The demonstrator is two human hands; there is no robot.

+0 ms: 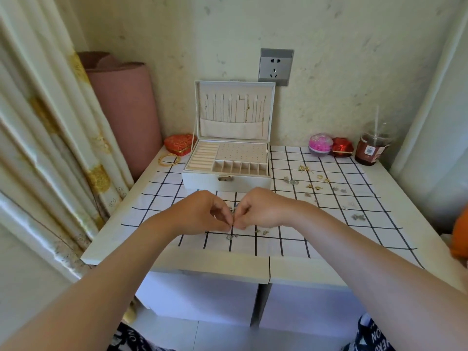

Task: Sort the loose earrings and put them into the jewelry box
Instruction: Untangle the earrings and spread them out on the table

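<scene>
The left hand (202, 214) and right hand (260, 211) meet near the table's (228, 264) front edge, both pinching one tiny earring (234, 210). The open box (228, 179) sits at the back edge. Loose earrings (316, 183) lie to the right. Best to hold it tight and lift slowly.

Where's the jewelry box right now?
Head view: the jewelry box stands open at the back middle of the table, below the wall socket, a red heart-shaped box at its left.
</scene>
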